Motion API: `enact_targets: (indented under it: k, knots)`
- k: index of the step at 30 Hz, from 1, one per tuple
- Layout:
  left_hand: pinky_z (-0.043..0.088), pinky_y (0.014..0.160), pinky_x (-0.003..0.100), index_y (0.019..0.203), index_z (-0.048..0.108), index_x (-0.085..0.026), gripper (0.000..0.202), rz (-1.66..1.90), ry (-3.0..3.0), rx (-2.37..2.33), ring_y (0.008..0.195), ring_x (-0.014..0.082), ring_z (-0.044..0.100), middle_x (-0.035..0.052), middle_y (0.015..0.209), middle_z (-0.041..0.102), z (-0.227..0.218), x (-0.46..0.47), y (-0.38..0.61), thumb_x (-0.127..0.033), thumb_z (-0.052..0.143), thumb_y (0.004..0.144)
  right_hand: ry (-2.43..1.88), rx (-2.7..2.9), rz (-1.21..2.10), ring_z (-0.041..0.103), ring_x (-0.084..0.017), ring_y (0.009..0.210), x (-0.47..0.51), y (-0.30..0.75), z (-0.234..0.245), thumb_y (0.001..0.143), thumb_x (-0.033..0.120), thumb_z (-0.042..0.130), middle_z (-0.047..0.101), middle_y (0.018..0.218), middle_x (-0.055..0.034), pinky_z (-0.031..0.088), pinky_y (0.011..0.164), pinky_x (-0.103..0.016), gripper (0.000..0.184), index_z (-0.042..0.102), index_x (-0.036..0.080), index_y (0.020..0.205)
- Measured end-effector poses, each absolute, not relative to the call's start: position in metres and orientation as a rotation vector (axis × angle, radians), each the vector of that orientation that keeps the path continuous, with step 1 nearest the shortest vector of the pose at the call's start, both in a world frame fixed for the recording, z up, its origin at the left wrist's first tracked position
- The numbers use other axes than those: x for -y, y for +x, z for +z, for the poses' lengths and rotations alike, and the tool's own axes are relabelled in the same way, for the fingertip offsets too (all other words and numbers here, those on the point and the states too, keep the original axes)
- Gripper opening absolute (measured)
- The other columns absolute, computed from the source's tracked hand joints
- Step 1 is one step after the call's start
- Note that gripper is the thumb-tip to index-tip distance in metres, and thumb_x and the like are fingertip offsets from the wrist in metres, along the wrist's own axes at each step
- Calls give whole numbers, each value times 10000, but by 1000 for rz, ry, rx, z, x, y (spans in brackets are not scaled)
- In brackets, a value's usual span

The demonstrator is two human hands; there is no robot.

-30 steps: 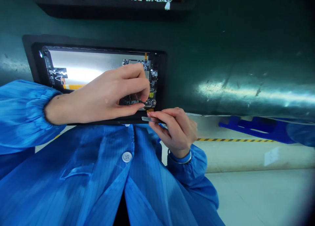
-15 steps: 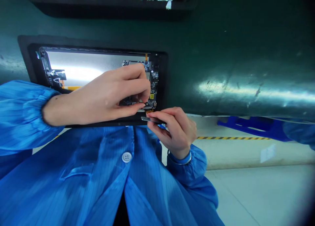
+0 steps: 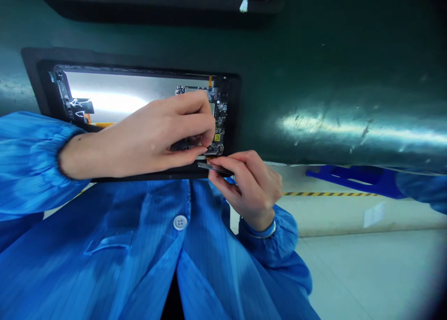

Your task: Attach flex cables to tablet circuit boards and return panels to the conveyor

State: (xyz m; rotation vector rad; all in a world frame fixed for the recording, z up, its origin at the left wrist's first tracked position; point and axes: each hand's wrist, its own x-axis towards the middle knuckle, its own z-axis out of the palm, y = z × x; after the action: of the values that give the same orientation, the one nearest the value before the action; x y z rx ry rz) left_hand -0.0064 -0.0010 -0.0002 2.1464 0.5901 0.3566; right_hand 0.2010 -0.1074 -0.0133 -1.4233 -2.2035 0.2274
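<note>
One black circuit board [image 3: 219, 120] lies under the left hand [image 3: 150, 141], pinching narrowly at its edge; the right hand [image 3: 253, 190] grips slim steel tweezers [image 3: 216, 169] (connector work, seemingly, needing steady tips).

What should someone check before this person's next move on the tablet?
Tweezers gripped in the right hand: ok.
Tweezer tips touching the circuit board: cannot tell, they are too small to see.
Left hand fingers holding a small part: cannot tell, the fingers cover it.
Tablet lying in its black holder: ok.
Orange ribbon connected: cannot tell.
Blue sleeve away from the board: ok.
</note>
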Motion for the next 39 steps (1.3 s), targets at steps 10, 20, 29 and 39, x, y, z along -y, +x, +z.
enact_targets:
  k: [10, 20, 29, 39]
  knots:
    - [481, 739, 282, 941, 589, -205, 117, 359, 2152, -580, 885, 158, 587, 44, 1018, 570, 1, 1, -8, -182, 478, 970, -1363, 2317, 111, 631, -112, 688, 105, 203, -12, 930, 151, 643, 705, 832, -23, 493, 615, -231, 71, 685, 173, 983]
    - [497, 735, 307, 911, 588, -247, 127, 361, 2099, -612, 867, 182, 607, 40, 1000, 591, 0, 1, -6, -202, 473, 940, -1248, 2351, 126, 599, -128, 677, 101, 208, -12, 925, 184, 649, 694, 815, -45, 501, 594, -250, 78, 703, 139, 956]
    - [492, 737, 288, 933, 596, -195, 127, 370, 2159, -572, 880, 170, 601, 55, 1010, 582, -1, 0, -8, -168, 474, 951, -1314, 2395, 113, 614, -135, 674, 102, 202, -5, 940, 187, 633, 690, 804, -55, 491, 587, -264, 113, 710, 104, 949]
    - [475, 746, 279, 990, 660, -201, 231, 295, 2197, -562, 879, 178, 637, 41, 1039, 649, 4, -6, -6, -203, 430, 978, -1307, 2440, 150, 625, -147, 702, 99, 202, -3, 958, 186, 593, 680, 827, -62, 484, 586, -271, 145, 712, 104, 971]
